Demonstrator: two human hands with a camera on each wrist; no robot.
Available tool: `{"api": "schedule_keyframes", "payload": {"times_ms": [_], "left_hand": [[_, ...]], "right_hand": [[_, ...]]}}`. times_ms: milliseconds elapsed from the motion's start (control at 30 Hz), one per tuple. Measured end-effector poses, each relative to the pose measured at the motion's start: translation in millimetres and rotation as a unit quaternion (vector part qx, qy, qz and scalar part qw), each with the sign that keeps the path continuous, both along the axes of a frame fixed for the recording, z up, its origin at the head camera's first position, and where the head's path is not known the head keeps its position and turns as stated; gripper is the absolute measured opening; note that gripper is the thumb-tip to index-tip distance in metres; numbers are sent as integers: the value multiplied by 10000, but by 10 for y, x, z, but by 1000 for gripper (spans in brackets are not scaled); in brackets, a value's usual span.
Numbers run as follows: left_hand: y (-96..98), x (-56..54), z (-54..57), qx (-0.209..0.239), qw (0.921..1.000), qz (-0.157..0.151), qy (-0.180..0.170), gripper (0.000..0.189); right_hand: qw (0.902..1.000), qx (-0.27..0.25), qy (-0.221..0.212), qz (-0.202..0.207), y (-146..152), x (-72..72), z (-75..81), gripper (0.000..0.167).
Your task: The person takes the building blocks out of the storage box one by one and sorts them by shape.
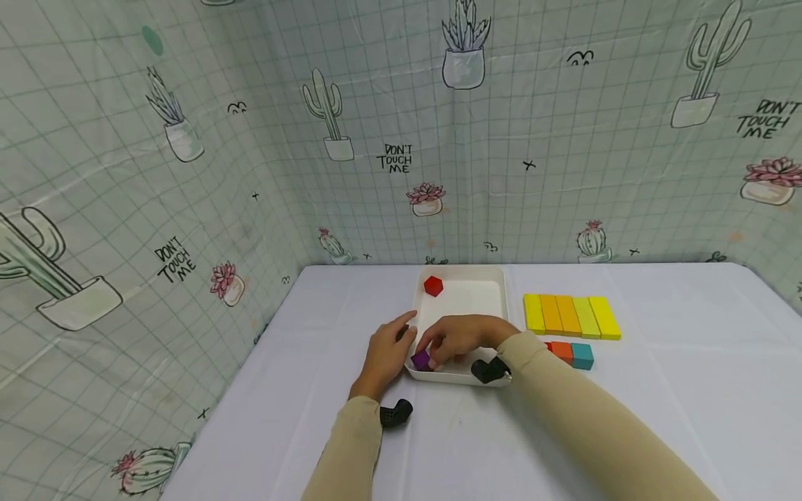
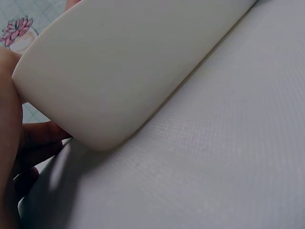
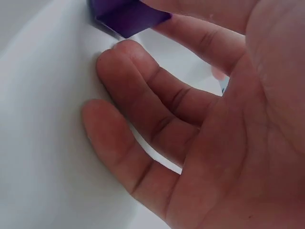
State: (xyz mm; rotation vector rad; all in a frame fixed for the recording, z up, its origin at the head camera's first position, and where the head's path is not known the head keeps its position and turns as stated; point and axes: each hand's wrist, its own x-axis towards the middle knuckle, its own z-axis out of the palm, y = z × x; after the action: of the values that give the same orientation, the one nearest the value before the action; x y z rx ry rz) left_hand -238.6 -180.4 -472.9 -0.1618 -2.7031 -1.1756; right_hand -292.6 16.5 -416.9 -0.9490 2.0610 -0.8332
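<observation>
My right hand [image 1: 460,334] reaches over the near end of a white tray [image 1: 479,285] and pinches a purple block [image 1: 420,360] at its near left corner. In the right wrist view the purple block [image 3: 126,16] lies between thumb and index finger, with the other fingers bent over the tray floor. My left hand [image 1: 385,351] rests along the tray's left side, thumb and index fingertip at the rim. Outside the tray wall [image 2: 109,71], fingers [image 2: 45,133] show in the left wrist view. A red block [image 1: 434,286] sits in the tray's far left corner.
Right of the tray stand several yellow and orange bars [image 1: 569,316] side by side. Nearer, an orange-red block [image 1: 561,352] and a teal block [image 1: 582,356] sit by the right sleeve, which partly hides that row. A patterned cloth [image 1: 464,153] hangs behind the white-covered table [image 1: 683,390].
</observation>
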Motion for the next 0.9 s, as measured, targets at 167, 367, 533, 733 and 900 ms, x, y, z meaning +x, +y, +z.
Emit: {"api": "schedule_keyframes", "payload": {"times_ms": [167, 367, 533, 733, 900], "left_hand": [[16, -2, -7, 22, 10000, 39, -12, 41], [25, 33, -20, 113, 9997, 117, -158, 41], [31, 58, -21, 217, 9993, 167, -262, 40], [45, 38, -16, 218, 9993, 173, -246, 40], [72, 17, 1, 288, 9991, 206, -224, 40]], "right_hand": [[9989, -148, -241, -375, 86, -5, 16, 27], [9948, -510, -448, -754, 224, 28, 15, 27], [9851, -1105, -594, -1177, 346, 87, -5, 27], [9691, -1739, -632, -1628, 477, 128, -6, 29], [9604, -1932, -535, -1933, 553, 165, 24, 30]]}}
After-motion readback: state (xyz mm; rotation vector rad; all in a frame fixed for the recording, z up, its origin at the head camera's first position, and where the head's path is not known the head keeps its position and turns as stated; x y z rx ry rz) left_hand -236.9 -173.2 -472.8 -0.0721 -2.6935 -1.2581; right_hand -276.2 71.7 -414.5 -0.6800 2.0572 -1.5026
